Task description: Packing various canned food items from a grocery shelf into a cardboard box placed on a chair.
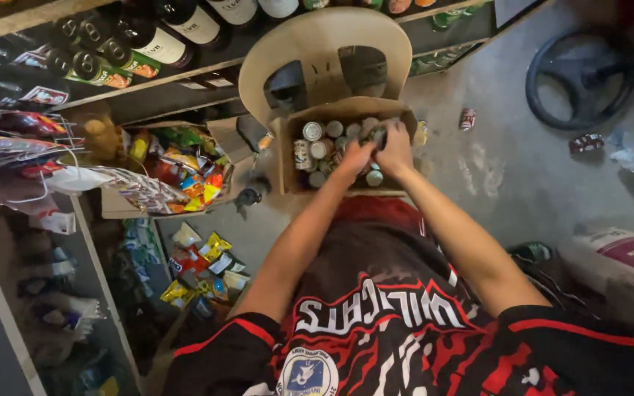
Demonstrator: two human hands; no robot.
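A black and red sports jersey (398, 330) fills the bottom of the view, and two bare forearms run up from it to a cardboard box (285, 158) that sits on the seat of a tan plastic chair (328, 44). The box is packed with upright tin cans (312, 131), silver tops showing. Both hands are inside it, side by side and touching. The left hand (354, 158) lies curled over the cans in the middle; the right hand (394, 147) closes around a dark can (377, 133) near the far right corner. Left of the chair, another open box holds bright snack packets (185, 165). Dark glass bottles (163, 37) lie on a shelf above. A crushed can (467, 119) rests on the concrete floor (522, 169).
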